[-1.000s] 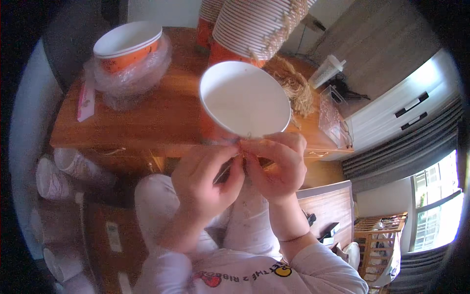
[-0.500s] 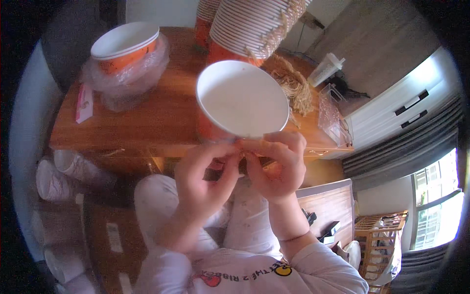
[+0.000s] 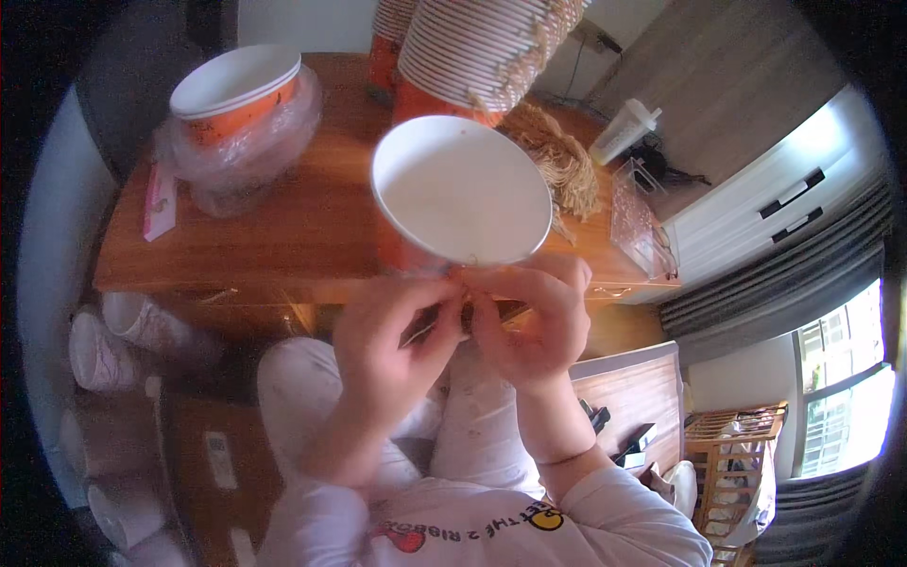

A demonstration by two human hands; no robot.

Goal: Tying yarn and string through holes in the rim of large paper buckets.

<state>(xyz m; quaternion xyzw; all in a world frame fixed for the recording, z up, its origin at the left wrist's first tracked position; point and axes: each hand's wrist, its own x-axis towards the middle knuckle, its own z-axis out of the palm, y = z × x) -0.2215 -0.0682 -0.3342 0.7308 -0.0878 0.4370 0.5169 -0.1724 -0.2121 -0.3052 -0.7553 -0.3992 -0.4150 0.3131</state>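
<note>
Your left hand [image 3: 389, 331] and right hand [image 3: 529, 317] meet fingertip to fingertip, both pinched closed on the near rim of a white paper bowl [image 3: 460, 189], which you hold tilted above the wooden worktop [image 3: 302, 227]. Beyond it stands a tall stack of bowls [image 3: 472, 47]; a bagged bowl [image 3: 236, 94] sits far left.

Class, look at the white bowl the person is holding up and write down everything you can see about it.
The bowl is round, looks like paper, white and empty inside, orange outside where the wall shows below the thin rolled rim. It is tilted, its mouth facing the camera, above the wooden table. The left hand and right hand meet at its near rim, fingers pinching there.
</note>
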